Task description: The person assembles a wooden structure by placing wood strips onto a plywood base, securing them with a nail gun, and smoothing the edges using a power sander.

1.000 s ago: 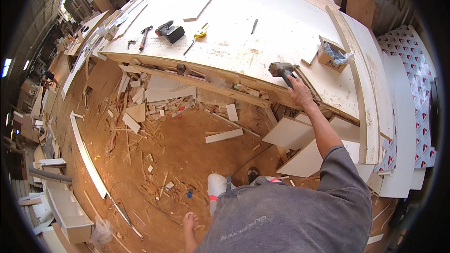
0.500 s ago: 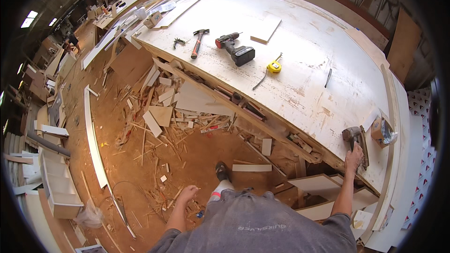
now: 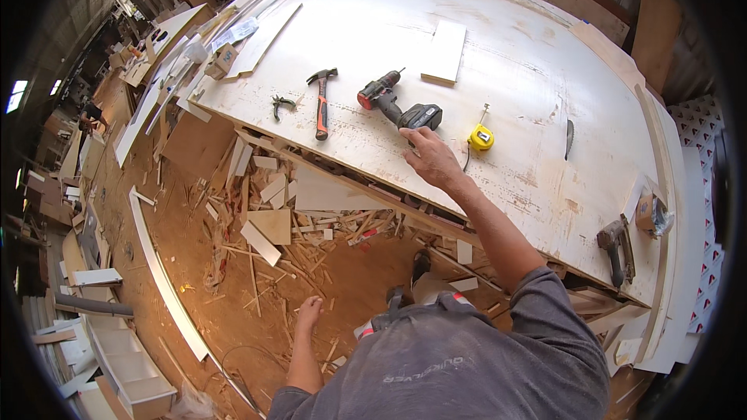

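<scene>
My right hand (image 3: 434, 159) reaches across the table's near edge to a black and red cordless drill (image 3: 384, 98), its fingertips at the edge of the drill's battery. Whether they touch it I cannot tell; the fingers look apart. Over the littered floor hangs my left hand (image 3: 310, 313), its fingers curled in and their inside hidden. Left of the drill lie a claw hammer (image 3: 322, 105) and black pliers (image 3: 282, 106). To its right are a yellow tape measure (image 3: 482, 138) and a dark blade-like piece (image 3: 569, 140). A nail gun (image 3: 612, 253) rests at the table's right end.
The large white worktable (image 3: 529, 54) carries a white board (image 3: 444, 52), a small carton (image 3: 650, 212) and strips at its left end. Wood offcuts (image 3: 268, 227) litter the floor below. A long white strip (image 3: 167, 276) lies to the left. Another person (image 3: 92, 115) is far back.
My right hand has let go of the nail gun and moved left to the drill. The nail gun now lies on the table. My left hand still hangs low; the view has shifted.
</scene>
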Available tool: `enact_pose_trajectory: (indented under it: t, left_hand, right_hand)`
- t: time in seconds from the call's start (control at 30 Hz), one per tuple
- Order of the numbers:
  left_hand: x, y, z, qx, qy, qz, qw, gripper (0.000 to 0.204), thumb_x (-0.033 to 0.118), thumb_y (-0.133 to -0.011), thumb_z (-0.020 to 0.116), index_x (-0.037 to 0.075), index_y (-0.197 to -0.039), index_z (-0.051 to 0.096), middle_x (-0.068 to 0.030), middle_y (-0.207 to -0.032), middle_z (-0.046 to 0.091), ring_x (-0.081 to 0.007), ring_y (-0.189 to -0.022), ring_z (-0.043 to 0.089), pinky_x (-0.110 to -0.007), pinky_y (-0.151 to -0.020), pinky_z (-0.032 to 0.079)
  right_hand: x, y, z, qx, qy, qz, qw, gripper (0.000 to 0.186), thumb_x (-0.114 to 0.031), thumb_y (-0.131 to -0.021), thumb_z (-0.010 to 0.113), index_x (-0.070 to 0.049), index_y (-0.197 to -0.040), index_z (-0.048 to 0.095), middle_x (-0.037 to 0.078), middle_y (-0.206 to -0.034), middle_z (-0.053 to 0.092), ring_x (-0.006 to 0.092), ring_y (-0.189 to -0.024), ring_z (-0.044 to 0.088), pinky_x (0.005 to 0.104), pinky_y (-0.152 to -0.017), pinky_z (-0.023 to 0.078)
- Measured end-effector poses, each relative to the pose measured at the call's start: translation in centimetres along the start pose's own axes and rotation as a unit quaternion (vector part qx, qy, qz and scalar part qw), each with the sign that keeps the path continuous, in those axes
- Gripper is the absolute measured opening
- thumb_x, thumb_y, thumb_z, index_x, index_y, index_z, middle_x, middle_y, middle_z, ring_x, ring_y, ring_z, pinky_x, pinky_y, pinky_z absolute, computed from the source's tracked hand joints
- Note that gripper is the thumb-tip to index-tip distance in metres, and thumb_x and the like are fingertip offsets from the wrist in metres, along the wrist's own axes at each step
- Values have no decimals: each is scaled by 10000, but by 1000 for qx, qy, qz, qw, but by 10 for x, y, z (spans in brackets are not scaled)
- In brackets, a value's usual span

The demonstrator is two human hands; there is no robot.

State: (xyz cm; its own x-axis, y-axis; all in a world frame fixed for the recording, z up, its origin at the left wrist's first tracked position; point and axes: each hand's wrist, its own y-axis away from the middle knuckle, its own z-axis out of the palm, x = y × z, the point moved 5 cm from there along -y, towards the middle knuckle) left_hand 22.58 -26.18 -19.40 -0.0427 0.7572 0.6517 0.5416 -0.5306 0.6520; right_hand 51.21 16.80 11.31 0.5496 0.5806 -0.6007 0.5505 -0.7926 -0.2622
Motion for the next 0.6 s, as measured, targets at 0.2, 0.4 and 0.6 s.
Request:
enact_pose_trajectory:
  t: [0.2, 0.4, 0.6]
  left_hand:
    - [-63, 62, 50, 3, 171, -141, 975, 286, 231, -941, 587, 30, -1134, 651, -37, -887, 652, -141, -743, 628, -297, -648, 510]
    - [-138, 98, 23, -58, 152, -228, 960, 228, 220, -934, 557, 63, -1079, 637, -37, -801, 612, -174, -696, 612, -313, -601, 506]
    - [4, -7, -21, -83, -70, -87, 990, 256, 271, -930, 564, 105, -1117, 621, -40, -813, 634, -199, -685, 617, -366, -580, 519]
  right_hand:
    - [74, -148, 94, -129, 217, 102, 962, 501, -129, -911, 508, -92, -1405, 436, 234, -1224, 554, 410, -1126, 575, 472, -980, 466]
    - [88, -193, 138, -170, 163, 183, 954, 687, -135, -884, 527, -164, -1514, 255, 281, -1222, 539, 432, -1091, 615, 480, -913, 511]
    - [98, -165, 79, -179, 106, 187, 960, 838, -213, -835, 600, -227, -1548, 160, 261, -1331, 486, 436, -1092, 615, 493, -954, 486]
